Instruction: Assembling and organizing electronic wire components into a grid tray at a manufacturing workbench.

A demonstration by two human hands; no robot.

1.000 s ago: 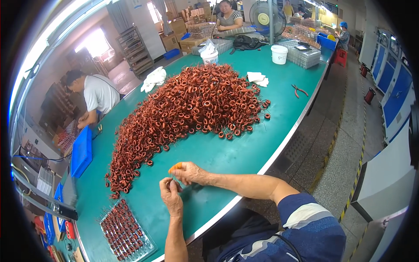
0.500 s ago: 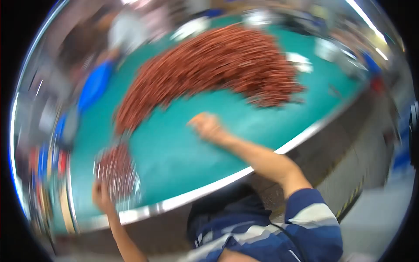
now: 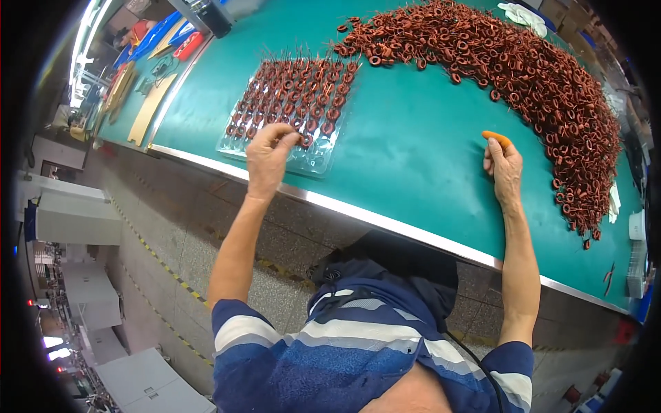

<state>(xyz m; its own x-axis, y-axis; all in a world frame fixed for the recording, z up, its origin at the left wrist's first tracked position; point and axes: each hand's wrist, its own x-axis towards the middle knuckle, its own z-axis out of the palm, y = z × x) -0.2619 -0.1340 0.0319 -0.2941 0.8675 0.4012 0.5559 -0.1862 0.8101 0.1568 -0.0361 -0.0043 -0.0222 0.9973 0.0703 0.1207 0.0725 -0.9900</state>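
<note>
A clear plastic tray on the green table holds rows of reddish-brown ring coils with thin wire leads standing up. Over the tray's near side, my left hand is closed in a pinch, thumb and fingertips on a ring coil at the near row. To the right, my right hand hovers over or rests on the table, apart from the coils. An orange finger cot covers its index finger, the thumb lies close beneath it and the other fingers curl in. Whatever they may hold is hidden.
A large curved heap of loose ring coils spreads across the far and right side of the table. White cloths lie beyond it. Pliers lie at the right end. Cardboard strips and blue bins stand left.
The view has swung and steadied, bringing the tray nearer the centre. My left hand has moved from the tray's left edge onto its near row. My right hand stays off the heap.
</note>
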